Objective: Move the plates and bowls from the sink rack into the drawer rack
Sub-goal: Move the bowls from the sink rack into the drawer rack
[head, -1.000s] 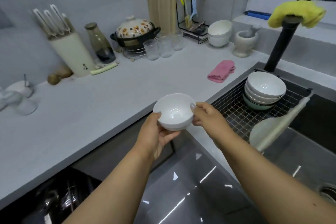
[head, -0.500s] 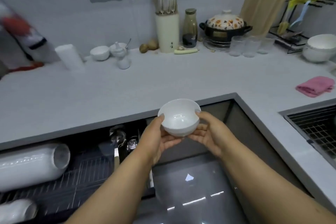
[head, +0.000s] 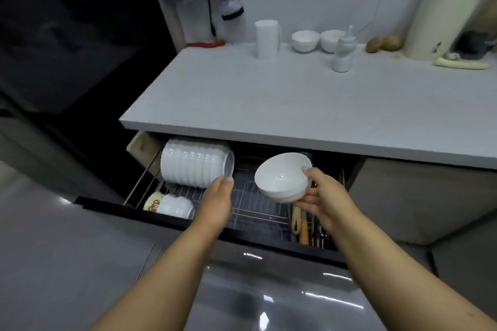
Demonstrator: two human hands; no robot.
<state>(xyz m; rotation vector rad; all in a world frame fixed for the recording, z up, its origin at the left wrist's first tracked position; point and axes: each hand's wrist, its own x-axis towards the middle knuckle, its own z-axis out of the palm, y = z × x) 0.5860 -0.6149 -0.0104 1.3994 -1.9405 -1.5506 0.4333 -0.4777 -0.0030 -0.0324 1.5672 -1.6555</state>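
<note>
My right hand [head: 326, 200] grips a white bowl [head: 281, 177], tilted on its side with its mouth facing up and left, above the wire drawer rack [head: 258, 207]. A row of several white bowls [head: 195, 162] lies on its side at the rack's back left. My left hand [head: 219, 197] rests its fingertips against the rightmost bowl of that row. A second, smaller row of bowls [head: 170, 205] lies at the rack's front left. The sink rack is out of view.
The drawer sits open under the grey countertop [head: 295, 105]. Utensils with wooden handles [head: 304, 226] stand in the drawer's right compartment. On the counter are a white cup [head: 266, 37], two white bowls [head: 318, 40], a small bottle [head: 343, 52] and a knife block [head: 441, 21].
The view swung left from the sink to the open drawer. My left hand let go of the bowl and reached to the bowl row; my right hand carried the bowl down over the rack.
</note>
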